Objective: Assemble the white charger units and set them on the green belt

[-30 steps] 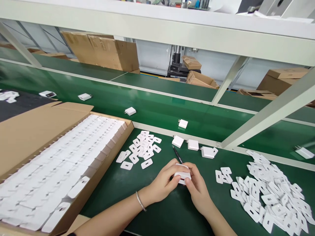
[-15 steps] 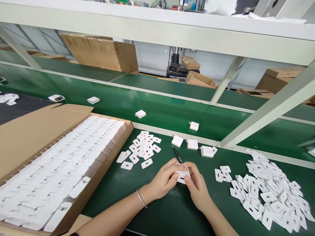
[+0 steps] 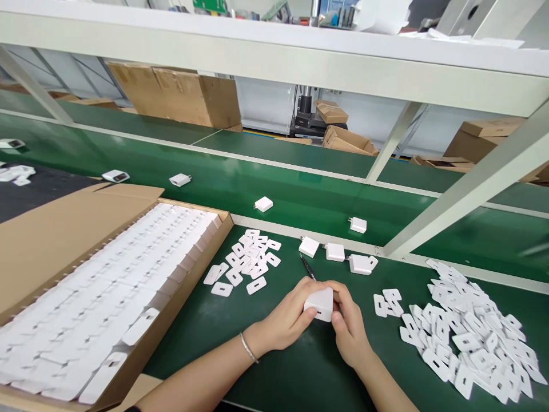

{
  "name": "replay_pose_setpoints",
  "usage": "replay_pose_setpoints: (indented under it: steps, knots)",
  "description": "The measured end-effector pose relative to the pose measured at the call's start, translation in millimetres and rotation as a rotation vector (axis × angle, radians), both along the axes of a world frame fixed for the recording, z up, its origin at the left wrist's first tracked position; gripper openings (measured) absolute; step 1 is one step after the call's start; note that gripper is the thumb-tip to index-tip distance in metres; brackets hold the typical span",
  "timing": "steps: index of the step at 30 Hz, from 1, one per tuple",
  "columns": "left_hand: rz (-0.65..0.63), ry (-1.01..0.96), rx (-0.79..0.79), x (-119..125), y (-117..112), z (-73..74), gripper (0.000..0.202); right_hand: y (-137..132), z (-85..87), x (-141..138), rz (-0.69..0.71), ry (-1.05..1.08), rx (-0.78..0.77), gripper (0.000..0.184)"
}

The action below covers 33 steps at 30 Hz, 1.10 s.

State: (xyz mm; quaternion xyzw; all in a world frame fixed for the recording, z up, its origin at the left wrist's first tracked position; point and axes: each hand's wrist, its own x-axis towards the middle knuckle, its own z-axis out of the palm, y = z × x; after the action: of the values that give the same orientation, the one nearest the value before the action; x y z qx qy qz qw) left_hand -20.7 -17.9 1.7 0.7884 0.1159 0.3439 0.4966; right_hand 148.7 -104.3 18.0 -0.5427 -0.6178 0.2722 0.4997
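Note:
Between my two hands is a white charger [image 3: 319, 303], its face with a small dark slot turned toward me. My left hand [image 3: 291, 313] is closed around its left side, the thumb near the slot. On the right side the fingers of my right hand [image 3: 348, 323] hold it too, thumb low at the corner. Just beyond my fingers a black pen [image 3: 307, 267] lies on the green table. Several white chargers, such as one charger [image 3: 309, 246] with prongs, rest along the table's back edge. A pile of white slotted plates [image 3: 251, 257] lies beyond my left hand.
At the left stands an open cardboard box [image 3: 201, 260] packed with rows of white chargers. A large heap of slotted white plates [image 3: 476, 332] covers the right. Behind, a green conveyor belt [image 3: 214, 183] carries spaced chargers. A slanted metal post [image 3: 463, 183] rises at right, under a shelf [image 3: 274, 51].
The charger in my hands has turned, showing more of its top and a narrower slot. My right thumb has shifted off its front face. Chargers on the belt have moved right.

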Motion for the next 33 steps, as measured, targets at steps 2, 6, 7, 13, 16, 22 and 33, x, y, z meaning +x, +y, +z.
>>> replay_pose_setpoints:
  steps: [2, 6, 7, 13, 16, 22, 33]
  knots:
    - [-0.001, -0.032, -0.001, 0.3, -1.2, -0.3, 0.053, -1.9, 0.9, -0.2, 0.02, 0.019, 0.015, 0.049]
    - [-0.017, -0.057, -0.025, -1.1, -3.0, 2.3, 0.054, -2.5, 2.0, -0.6, -0.002, -0.028, 0.0, 0.043]
    - [-0.024, -0.059, -0.036, -1.6, -3.2, 3.4, 0.054, -2.2, 2.1, -0.7, -0.01, -0.038, -0.004, 0.041]
    - [-0.041, -0.053, -0.046, -2.8, -3.7, 4.0, 0.054, -2.3, 2.7, -1.7, -0.005, -0.015, -0.004, 0.04]
    - [-0.021, -0.062, -0.031, -2.9, -4.9, 2.9, 0.052, -3.4, 2.9, -1.6, 0.003, 0.007, -0.006, 0.044]
    - [0.016, -0.062, -0.023, -4.9, -5.6, 5.5, 0.042, -3.7, 1.4, -0.9, 0.055, 0.034, -0.074, 0.048]
    - [0.044, -0.008, -0.182, -3.6, -5.0, 4.9, 0.053, 1.6, -2.4, -1.1, 0.058, 0.185, -0.192, 0.041]
